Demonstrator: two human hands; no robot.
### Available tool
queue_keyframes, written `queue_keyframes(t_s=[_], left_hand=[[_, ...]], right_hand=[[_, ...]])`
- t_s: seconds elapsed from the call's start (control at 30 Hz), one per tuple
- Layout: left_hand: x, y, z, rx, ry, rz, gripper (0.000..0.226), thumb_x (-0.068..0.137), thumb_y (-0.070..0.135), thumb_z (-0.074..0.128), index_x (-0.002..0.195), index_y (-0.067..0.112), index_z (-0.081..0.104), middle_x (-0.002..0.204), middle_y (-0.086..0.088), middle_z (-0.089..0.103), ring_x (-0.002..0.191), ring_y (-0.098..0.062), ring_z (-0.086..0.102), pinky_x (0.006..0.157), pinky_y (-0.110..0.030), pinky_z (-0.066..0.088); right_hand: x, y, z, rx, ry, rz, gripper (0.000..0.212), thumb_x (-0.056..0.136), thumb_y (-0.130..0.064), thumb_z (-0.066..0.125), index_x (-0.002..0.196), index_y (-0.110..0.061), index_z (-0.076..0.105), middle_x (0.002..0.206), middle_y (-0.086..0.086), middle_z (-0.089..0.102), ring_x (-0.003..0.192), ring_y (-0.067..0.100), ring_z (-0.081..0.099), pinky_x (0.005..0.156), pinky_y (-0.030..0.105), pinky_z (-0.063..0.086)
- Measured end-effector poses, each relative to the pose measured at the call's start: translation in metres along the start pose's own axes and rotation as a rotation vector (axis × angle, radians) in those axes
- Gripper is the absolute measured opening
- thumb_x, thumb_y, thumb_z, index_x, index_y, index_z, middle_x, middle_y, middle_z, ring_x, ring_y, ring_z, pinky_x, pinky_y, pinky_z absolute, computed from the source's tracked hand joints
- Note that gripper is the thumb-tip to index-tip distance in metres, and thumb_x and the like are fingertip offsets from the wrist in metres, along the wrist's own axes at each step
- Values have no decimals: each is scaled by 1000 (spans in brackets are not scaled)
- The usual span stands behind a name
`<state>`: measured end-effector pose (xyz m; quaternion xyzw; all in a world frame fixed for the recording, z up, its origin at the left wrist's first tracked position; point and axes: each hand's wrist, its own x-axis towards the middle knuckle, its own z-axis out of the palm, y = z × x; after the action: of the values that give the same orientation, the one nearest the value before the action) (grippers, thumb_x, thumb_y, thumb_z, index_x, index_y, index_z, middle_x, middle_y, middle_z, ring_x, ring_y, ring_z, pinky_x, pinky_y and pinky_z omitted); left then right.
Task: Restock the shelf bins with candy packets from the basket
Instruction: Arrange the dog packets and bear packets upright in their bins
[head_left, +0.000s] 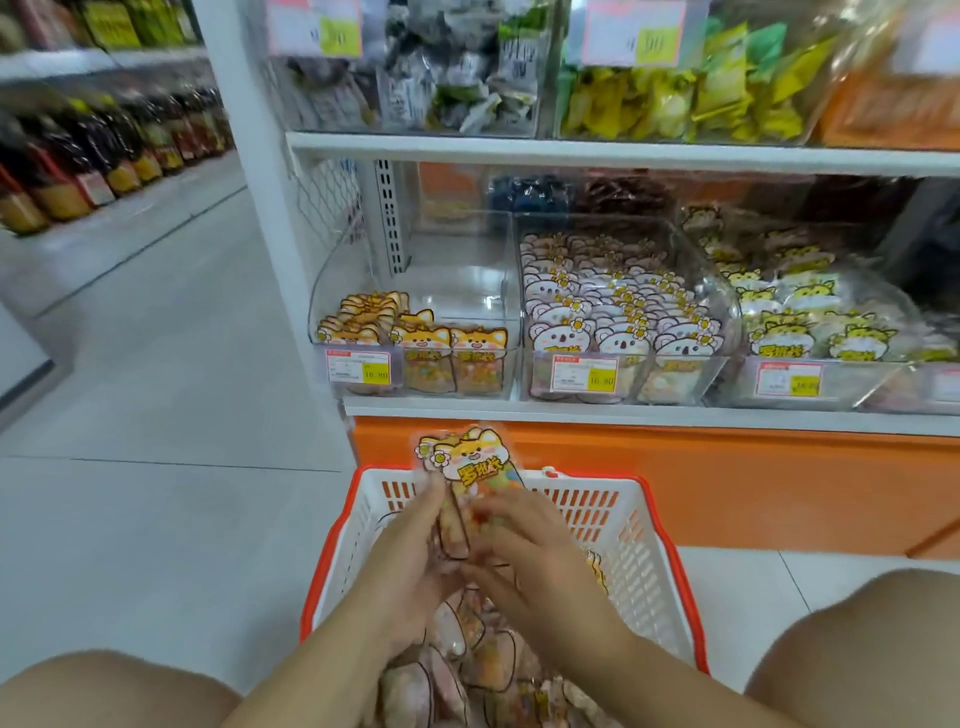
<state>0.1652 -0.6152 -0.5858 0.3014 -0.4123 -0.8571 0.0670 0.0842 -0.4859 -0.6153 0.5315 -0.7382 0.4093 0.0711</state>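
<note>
Two hands share one small stack: L hand (410, 545) curls round its left edge, fox packets (470, 467) stand upright btwn, R hand (524, 551) pinches the right side, all above the basket (634, 561). Pick-up step, I'd say. Next needs a lift fwd into the half-empty orange-fox bin (467, 280), not the full koala bin (724, 306) beside it.

Left hand (410, 551) and right hand (530, 561) bare, slim fingers (432, 498), forearms (649, 670) uncovered along their visible length, bare rounded knees (862, 649) at both lower corners
</note>
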Motion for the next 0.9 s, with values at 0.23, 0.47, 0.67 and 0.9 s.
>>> queue_keyframes(t_s=[0.23,0.47,0.67,0.9], left_hand=[[-18,22,14,117,-78,85,47,83,23,69,126,6,61,100,-17,74,87,-27,72,72,-38,59],[-33,45,25,298,-118,181,43,91,18,64,133,15,56,118,-6,74,107,-32,71,100,-52,51],[-54,50,55,614,-138,474,34,96,29,61,129,37,54,116,20,71,110,1,65,95,-23,51],[-67,50,71,812,-136,641,58,98,27,60,140,52,27,121,53,48,119,23,47,95,-5,41]], right_hand=[[27,-27,-32,114,-129,88,27,95,-38,52,103,-27,75,135,-21,58,138,-1,35,116,29,27],[50,-39,-76,570,135,676,42,94,-30,67,133,-36,52,130,-20,57,118,-1,56,103,28,46],[60,-57,-90,1140,130,855,27,96,-17,59,123,-10,61,110,9,75,106,24,70,103,48,50],[62,-59,-93,974,284,781,34,94,-28,64,127,-24,58,124,2,70,116,20,66,104,47,48]])
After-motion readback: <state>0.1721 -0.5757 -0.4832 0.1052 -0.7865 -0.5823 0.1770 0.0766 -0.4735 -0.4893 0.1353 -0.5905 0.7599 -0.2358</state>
